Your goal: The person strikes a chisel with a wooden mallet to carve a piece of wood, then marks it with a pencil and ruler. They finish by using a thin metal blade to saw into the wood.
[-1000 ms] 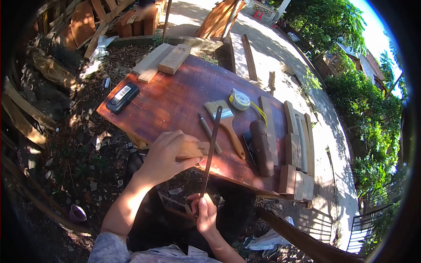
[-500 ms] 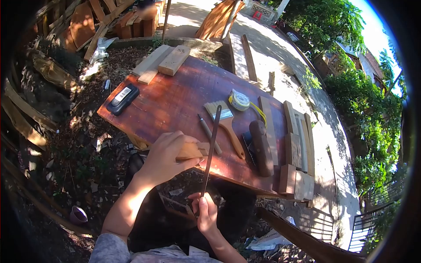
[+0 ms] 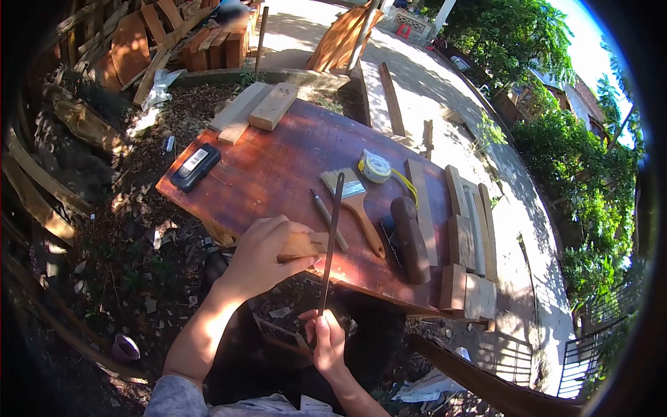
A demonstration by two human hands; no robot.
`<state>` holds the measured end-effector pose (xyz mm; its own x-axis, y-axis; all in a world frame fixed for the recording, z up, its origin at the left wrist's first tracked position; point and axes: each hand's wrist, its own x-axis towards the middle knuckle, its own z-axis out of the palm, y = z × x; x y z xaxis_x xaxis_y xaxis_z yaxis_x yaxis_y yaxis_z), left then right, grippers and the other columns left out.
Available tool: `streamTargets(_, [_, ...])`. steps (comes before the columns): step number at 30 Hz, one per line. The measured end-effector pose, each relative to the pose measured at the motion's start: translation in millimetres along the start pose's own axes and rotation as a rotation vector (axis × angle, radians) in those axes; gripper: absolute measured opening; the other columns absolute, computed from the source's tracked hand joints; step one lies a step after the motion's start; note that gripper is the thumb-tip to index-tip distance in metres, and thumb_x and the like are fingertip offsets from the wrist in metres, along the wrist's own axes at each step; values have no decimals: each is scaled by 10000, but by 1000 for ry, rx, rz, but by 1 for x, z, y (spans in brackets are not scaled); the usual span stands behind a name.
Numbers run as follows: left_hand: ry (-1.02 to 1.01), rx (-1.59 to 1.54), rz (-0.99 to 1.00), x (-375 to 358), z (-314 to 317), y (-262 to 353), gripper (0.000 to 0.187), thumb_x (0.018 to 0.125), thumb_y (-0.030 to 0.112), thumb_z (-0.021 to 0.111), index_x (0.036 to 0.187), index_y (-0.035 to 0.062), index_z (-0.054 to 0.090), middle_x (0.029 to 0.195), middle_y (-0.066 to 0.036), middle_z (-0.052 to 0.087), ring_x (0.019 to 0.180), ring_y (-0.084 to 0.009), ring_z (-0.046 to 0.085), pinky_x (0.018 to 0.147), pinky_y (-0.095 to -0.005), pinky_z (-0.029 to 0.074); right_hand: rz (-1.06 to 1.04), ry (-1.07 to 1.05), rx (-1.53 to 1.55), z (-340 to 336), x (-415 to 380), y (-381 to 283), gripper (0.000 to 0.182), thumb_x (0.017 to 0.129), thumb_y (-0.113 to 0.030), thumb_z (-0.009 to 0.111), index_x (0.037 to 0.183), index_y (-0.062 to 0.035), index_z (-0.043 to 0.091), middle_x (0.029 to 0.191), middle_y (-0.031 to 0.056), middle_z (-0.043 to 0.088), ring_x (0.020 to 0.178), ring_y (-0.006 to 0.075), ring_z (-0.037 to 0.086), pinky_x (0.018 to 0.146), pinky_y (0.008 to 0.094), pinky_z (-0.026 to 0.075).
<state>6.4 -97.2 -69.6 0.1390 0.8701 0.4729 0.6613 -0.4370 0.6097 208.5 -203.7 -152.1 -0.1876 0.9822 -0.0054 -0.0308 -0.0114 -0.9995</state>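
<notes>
My left hand (image 3: 267,254) is closed around a small notched wood piece (image 3: 299,246) at the near edge of the reddish table (image 3: 271,170). Below the edge, my right hand (image 3: 325,339) grips the lower end of a long, thin dark file (image 3: 332,240), which points up and crosses just right of the wood piece. Whether the file touches the wood, I cannot tell. Beyond it lie a chisel-like tool (image 3: 329,221), a flat paintbrush (image 3: 360,208) and a tape measure (image 3: 376,167). A dark wooden-bodied tool (image 3: 411,240) rests farther right.
A black case with a white label (image 3: 195,167) sits at the table's left corner. Wood blocks (image 3: 273,106) lie at the far edge, and several more (image 3: 461,240) line the right side. Part of a person (image 3: 231,10) shows at the top, beside stacked wood.
The view has shifted slightly, so the table's far side appears a little lower. Both hands keep their grips, and the file stands in nearly the same place beside the wood piece.
</notes>
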Motion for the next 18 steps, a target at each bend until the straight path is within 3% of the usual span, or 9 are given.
streamTargets(6, [-28, -15, -38, 0, -4, 4, 467, 803, 296, 881, 1181, 108, 683, 1102, -89, 692, 1113, -343, 633, 987, -451, 485, -20, 21, 42, 0, 3, 1, 347, 1129, -230, 438, 1100, 14, 682, 749, -18, 521, 678, 66, 453, 620, 252, 372])
streamTargets(12, [-7, 3, -16, -1, -1, 1, 476, 801, 302, 884, 1189, 111, 683, 1109, -96, 689, 1128, -348, 626, 994, -454, 483, 7, 12, -4, 1, -1, -2, 440, 1137, -318, 386, 1081, 17, 666, 740, -10, 514, 664, 64, 457, 599, 252, 348])
streamTargets(15, [-7, 3, -12, -1, -2, 1, 475, 803, 310, 882, 1186, 112, 683, 1106, -96, 689, 1127, -348, 626, 994, -451, 482, -9, 18, 92, 1, 3, 2, 339, 1129, -211, 439, 1089, 22, 681, 745, -11, 534, 684, 68, 463, 621, 254, 378])
streamTargets(18, [-20, -23, -25, 0, -1, 1, 469, 807, 321, 877, 1178, 111, 681, 1102, -94, 687, 1129, -345, 623, 991, -450, 480, -18, 12, 49, 1, 6, -1, 337, 1128, -208, 437, 1087, 20, 681, 745, -9, 535, 686, 67, 461, 625, 255, 381])
